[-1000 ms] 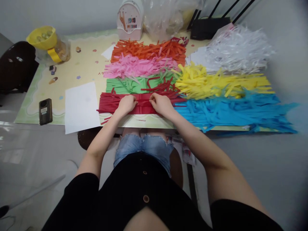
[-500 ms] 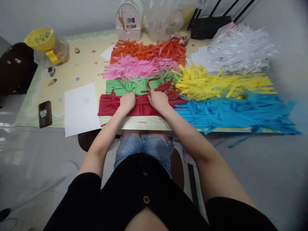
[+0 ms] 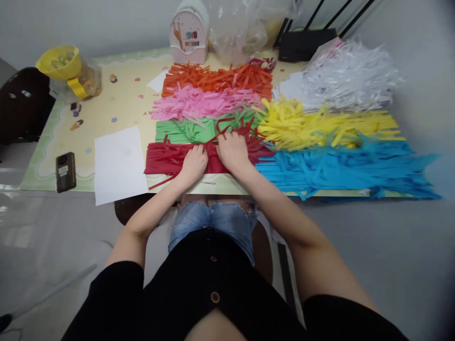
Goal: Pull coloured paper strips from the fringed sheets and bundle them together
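A dark red fringed sheet point(image 3: 165, 158), like tissue or crepe paper, lies along the table's near edge, its ends cut into thin strips. My left hand point(image 3: 195, 163) rests on its middle, fingers curled down and closed on the red material. Close beside it, my right hand point(image 3: 232, 150) is closed on the sheet's far edge, next to a curled red strip. My fingertips are partly hidden. Beyond lies a green fringed sheet point(image 3: 208, 130), then a pink one point(image 3: 209, 102) and an orange one point(image 3: 220, 78).
Yellow point(image 3: 327, 125) and blue point(image 3: 344, 166) fringed sheets lie to the right, with a white shredded pile point(image 3: 351, 76) behind. A black router point(image 3: 305, 45) stands at the back. Leftward are white paper point(image 3: 120, 163), a phone point(image 3: 66, 171) and a yellow-topped container point(image 3: 60, 61).
My left hand has shifted slightly right and toward me, flattening onto the red sheet. My right hand stays near the far edge, its fingers a little more extended. The view has tilted slightly.
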The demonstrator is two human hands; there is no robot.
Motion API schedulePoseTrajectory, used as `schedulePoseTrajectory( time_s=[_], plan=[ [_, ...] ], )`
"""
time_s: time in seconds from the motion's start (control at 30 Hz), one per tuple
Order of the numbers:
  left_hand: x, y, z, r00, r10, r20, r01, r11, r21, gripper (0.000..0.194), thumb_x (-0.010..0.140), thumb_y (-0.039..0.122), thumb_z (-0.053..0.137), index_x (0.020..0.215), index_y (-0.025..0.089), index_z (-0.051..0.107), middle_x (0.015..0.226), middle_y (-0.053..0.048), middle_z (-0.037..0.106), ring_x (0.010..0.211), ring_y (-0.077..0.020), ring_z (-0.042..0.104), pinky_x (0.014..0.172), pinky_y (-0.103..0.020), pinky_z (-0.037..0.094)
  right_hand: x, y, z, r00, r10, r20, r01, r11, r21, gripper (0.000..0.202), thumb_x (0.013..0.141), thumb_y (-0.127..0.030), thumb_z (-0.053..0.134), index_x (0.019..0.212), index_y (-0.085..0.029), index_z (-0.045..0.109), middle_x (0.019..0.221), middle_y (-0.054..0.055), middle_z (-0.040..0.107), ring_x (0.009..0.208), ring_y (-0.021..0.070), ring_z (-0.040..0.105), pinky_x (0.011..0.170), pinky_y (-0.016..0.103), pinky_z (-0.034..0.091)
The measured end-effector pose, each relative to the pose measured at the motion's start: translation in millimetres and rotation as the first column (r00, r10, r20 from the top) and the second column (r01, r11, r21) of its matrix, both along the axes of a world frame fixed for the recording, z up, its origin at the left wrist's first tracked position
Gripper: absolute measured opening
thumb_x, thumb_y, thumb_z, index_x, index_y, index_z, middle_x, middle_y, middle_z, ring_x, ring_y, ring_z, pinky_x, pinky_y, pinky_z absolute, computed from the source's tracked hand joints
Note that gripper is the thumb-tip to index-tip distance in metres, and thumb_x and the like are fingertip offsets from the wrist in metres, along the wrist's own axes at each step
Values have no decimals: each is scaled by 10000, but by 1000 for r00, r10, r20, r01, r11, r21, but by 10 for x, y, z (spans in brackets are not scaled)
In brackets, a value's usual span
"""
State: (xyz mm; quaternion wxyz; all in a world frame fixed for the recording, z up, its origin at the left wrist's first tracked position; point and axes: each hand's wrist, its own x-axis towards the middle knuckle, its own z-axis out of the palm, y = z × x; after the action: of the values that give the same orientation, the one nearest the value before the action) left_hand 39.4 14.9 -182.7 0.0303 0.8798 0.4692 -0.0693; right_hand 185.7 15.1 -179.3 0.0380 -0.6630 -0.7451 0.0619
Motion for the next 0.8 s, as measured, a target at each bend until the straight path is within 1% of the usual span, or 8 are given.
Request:
schedulePoseTrajectory(
  time_s=[0.1,0.17,0.23,0.37,0.43,0.53,0.67,0.8],
  plan=[
    [-92,-9,-21,1000,20,11,-20,1000,-12,502,1054,130,299,1456,1,570,1490,-270,569,1354,-340,547,1084,-426,456,-68,-169,-125,981,196,-19,-196,980,-22,552,1033,-81,291,1516,22,537,1564,250,563,1443,308,550,1190,417,423],
    [-176,-12,-16,999,34,16,-34,999,-15,537,1060,141,301,1548,64,510,1604,-235,498,1430,-327,504,1146,-437,428,-34,-239,-219,977,211,0,-211,976,-57,586,995,-28,305,1543,59,492,1615,248,503,1497,288,505,1232,394,390],
    [-220,-6,15,999,36,1,-36,999,-19,553,1065,146,295,1580,105,494,1656,-206,456,1462,-326,485,1198,-459,389,48,-255,-270,985,170,25,-168,984,-65,579,972,-7,318,1506,98,514,1584,292,517,1476,316,524,1213,423,408],
    [-44,33,104,999,-15,-44,15,1000,0,506,1051,117,294,1374,-12,661,1426,-287,629,1384,-383,529,1175,-507,374,132,-198,-227,991,125,56,-120,990,-79,510,969,-11,298,1325,130,635,1366,362,652,1266,376,639,1033,457,499],
    [105,45,121,999,-12,-44,12,1000,2,482,1035,83,295,1262,-38,703,1301,-298,675,1328,-378,558,1112,-479,412,91,-172,-182,989,136,58,-131,989,-74,487,989,-38,292,1273,86,667,1267,338,694,1186,373,644,951,441,502],
    [182,49,92,998,51,-27,-51,999,6,463,1042,76,284,1274,-7,676,1303,-272,670,1279,-345,592,1030,-420,452,44,-151,-148,984,171,43,-169,984,-49,463,1035,-99,296,1301,-18,666,1278,272,690,1173,340,617,926,407,473],
    [-66,84,15,992,125,24,-126,992,21,432,1061,112,300,1293,40,656,1320,-242,659,1258,-318,610,1015,-392,455,186,-93,-142,990,138,24,-137,990,-43,433,1044,-123,320,1234,-35,699,1242,251,687,1125,332,625,905,410,453],
    [-292,193,6,978,192,77,-191,981,-18,403,1089,230,359,1205,126,730,1273,-186,701,1198,-290,658,1018,-385,472,365,19,-127,995,95,-24,-97,993,-64,393,1080,-228,395,1182,-87,747,1217,185,720,1125,291,657,924,375,470]
  ],
)
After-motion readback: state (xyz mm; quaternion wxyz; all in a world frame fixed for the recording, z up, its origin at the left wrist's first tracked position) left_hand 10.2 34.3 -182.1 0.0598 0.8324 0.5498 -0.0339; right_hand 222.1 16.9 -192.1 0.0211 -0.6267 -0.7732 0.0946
